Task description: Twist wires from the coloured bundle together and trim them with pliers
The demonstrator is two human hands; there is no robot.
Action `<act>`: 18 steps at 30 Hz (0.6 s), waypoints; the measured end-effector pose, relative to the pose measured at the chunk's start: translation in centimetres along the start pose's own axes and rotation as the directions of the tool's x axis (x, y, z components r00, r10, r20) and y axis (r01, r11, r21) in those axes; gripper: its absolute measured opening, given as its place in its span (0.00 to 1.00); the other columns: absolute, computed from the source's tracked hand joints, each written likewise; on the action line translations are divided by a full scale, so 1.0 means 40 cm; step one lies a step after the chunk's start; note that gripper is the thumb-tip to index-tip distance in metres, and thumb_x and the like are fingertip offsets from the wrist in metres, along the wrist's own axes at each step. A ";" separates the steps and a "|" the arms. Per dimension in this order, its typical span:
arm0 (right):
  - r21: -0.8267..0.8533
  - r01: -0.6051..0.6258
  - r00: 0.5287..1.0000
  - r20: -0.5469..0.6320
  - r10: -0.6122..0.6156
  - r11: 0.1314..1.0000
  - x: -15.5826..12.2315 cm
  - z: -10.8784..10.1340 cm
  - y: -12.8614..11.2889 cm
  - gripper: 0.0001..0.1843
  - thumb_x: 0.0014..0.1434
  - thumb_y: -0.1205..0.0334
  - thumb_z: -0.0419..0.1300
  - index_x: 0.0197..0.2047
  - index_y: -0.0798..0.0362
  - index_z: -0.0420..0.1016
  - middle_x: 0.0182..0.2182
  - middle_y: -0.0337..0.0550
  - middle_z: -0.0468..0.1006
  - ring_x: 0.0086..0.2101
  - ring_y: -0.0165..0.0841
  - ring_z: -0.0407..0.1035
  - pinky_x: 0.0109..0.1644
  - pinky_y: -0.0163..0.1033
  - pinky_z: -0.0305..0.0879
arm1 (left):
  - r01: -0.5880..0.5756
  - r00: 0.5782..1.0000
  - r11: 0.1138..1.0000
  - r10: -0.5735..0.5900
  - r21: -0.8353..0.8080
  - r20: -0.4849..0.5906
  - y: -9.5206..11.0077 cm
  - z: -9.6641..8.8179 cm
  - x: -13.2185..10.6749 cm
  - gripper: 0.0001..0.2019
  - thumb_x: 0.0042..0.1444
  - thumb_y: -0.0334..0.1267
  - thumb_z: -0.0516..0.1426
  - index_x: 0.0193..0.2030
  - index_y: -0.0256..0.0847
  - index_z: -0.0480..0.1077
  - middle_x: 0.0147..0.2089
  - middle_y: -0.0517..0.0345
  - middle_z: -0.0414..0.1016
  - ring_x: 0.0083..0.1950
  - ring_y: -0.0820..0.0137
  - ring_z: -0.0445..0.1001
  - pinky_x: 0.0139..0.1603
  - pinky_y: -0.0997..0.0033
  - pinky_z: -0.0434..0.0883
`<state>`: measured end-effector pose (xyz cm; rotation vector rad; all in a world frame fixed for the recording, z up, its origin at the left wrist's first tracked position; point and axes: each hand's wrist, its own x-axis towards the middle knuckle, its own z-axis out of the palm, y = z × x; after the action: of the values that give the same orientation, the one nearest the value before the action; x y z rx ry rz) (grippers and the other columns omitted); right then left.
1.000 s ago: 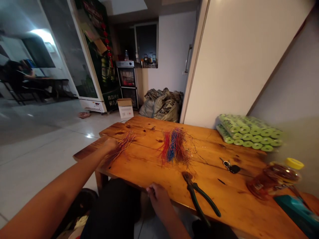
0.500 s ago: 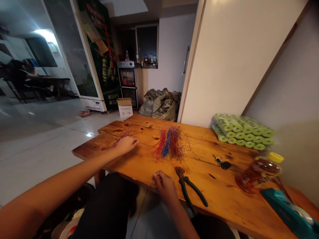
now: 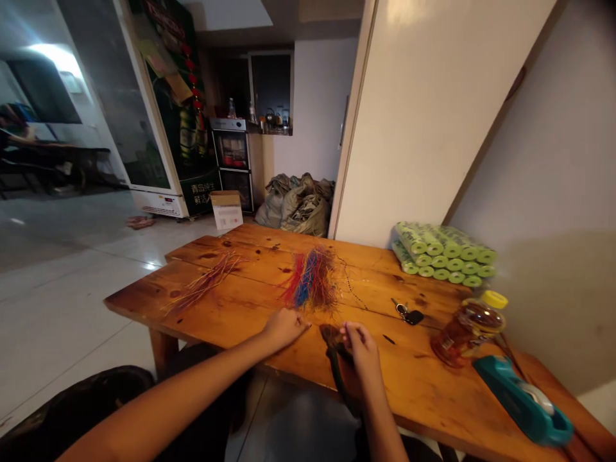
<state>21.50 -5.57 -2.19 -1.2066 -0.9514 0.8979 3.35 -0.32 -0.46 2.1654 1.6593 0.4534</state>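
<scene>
My left hand is closed just in front of a pile of thin red, blue and yellow wires, its fingertips pointing right. Facing it, my right hand is pinched above the dark-handled pliers and hides part of them. Whatever either set of fingers grips is too fine to make out. A looser bundle of reddish and yellow wires lies on the left of the wooden table.
Keys, a bottle with a yellow cap and a teal tape dispenser stand or lie to the right. Stacked green rolls sit at the back right. A dark beaded strand lies beside the wire pile.
My left hand has come away from the left wire bundle toward the right. My right hand has risen from the table's front edge to over the pliers. The view has turned slightly right.
</scene>
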 end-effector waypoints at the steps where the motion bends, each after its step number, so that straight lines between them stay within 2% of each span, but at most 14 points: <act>1: 0.032 -0.040 0.999 0.000 0.040 0.999 0.004 -0.006 0.002 0.17 0.45 0.48 0.60 0.26 0.55 0.73 0.24 0.40 0.74 0.26 0.31 0.67 0.31 0.34 0.63 | 0.019 1.000 0.999 -0.018 -0.047 0.011 -0.005 0.011 0.003 0.17 0.51 0.48 0.52 0.29 0.39 0.75 0.29 0.49 0.77 0.32 0.62 0.74 0.32 0.68 0.64; 5: 0.112 -0.155 0.986 0.078 0.147 0.981 0.006 -0.007 0.010 0.19 0.39 0.47 0.65 0.26 0.57 0.75 0.24 0.41 0.75 0.25 0.30 0.67 0.28 0.33 0.63 | 0.074 0.995 0.964 -0.054 -0.257 0.087 -0.010 0.038 0.009 0.15 0.50 0.43 0.52 0.27 0.35 0.75 0.28 0.52 0.77 0.30 0.67 0.73 0.29 0.73 0.64; 8: 0.157 -0.285 0.947 0.196 0.253 0.945 -0.009 0.003 0.014 0.22 0.39 0.47 0.66 0.30 0.58 0.75 0.25 0.44 0.77 0.25 0.30 0.69 0.30 0.34 0.65 | 0.090 0.992 0.919 -0.047 -0.383 0.119 0.006 0.045 -0.026 0.17 0.51 0.43 0.50 0.29 0.32 0.74 0.27 0.51 0.77 0.29 0.70 0.73 0.29 0.75 0.65; 9: 0.161 -0.348 0.919 0.255 0.302 0.924 -0.017 0.007 0.012 0.23 0.39 0.46 0.66 0.31 0.59 0.75 0.24 0.45 0.77 0.24 0.30 0.69 0.31 0.35 0.66 | 0.084 0.992 0.904 -0.038 -0.419 0.118 0.015 0.045 -0.050 0.18 0.51 0.44 0.49 0.30 0.31 0.74 0.27 0.51 0.77 0.29 0.70 0.72 0.30 0.75 0.66; 11: 0.152 -0.483 0.829 0.399 0.393 0.863 -0.036 0.014 0.004 0.24 0.42 0.46 0.65 0.33 0.60 0.74 0.24 0.46 0.77 0.24 0.30 0.71 0.33 0.36 0.67 | 0.065 0.993 0.871 -0.007 -0.487 0.120 0.033 0.043 -0.111 0.18 0.51 0.45 0.50 0.31 0.32 0.74 0.27 0.53 0.76 0.29 0.71 0.72 0.31 0.75 0.66; 13: 0.149 -0.581 0.729 0.532 0.430 0.800 -0.055 0.020 -0.010 0.24 0.46 0.47 0.64 0.37 0.60 0.73 0.26 0.47 0.78 0.26 0.31 0.73 0.35 0.37 0.68 | 0.030 0.992 0.799 0.049 -0.600 0.115 0.049 0.041 -0.180 0.16 0.50 0.44 0.52 0.28 0.33 0.74 0.24 0.54 0.75 0.27 0.71 0.70 0.30 0.75 0.65; 14: 0.153 -0.606 0.694 0.582 0.424 0.781 -0.064 0.021 -0.017 0.24 0.47 0.48 0.64 0.40 0.60 0.72 0.28 0.47 0.78 0.27 0.31 0.73 0.36 0.36 0.68 | 0.028 0.991 0.789 0.058 -0.614 0.120 0.055 0.042 -0.213 0.14 0.49 0.43 0.53 0.26 0.33 0.74 0.23 0.55 0.74 0.26 0.72 0.69 0.30 0.75 0.64; 15: 0.160 -0.616 0.671 0.620 0.407 0.771 -0.071 0.022 -0.024 0.23 0.49 0.50 0.63 0.42 0.59 0.72 0.28 0.46 0.77 0.27 0.30 0.73 0.36 0.35 0.68 | 0.041 0.991 0.786 0.048 -0.616 0.128 0.058 0.044 -0.243 0.13 0.48 0.42 0.54 0.24 0.34 0.74 0.22 0.56 0.74 0.26 0.72 0.68 0.30 0.75 0.63; 18: 0.178 -0.603 0.647 0.679 0.346 0.778 -0.085 0.023 -0.040 0.18 0.50 0.55 0.64 0.39 0.59 0.74 0.23 0.38 0.73 0.24 0.25 0.69 0.35 0.33 0.67 | 0.107 0.977 0.796 0.027 -0.596 0.212 0.049 0.063 -0.310 0.11 0.45 0.40 0.56 0.25 0.34 0.75 0.23 0.56 0.75 0.26 0.72 0.68 0.28 0.76 0.62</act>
<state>19.55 -8.63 -0.89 -0.8165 -0.8832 1.9243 3.06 -13.00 -2.07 1.6274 1.2178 0.6198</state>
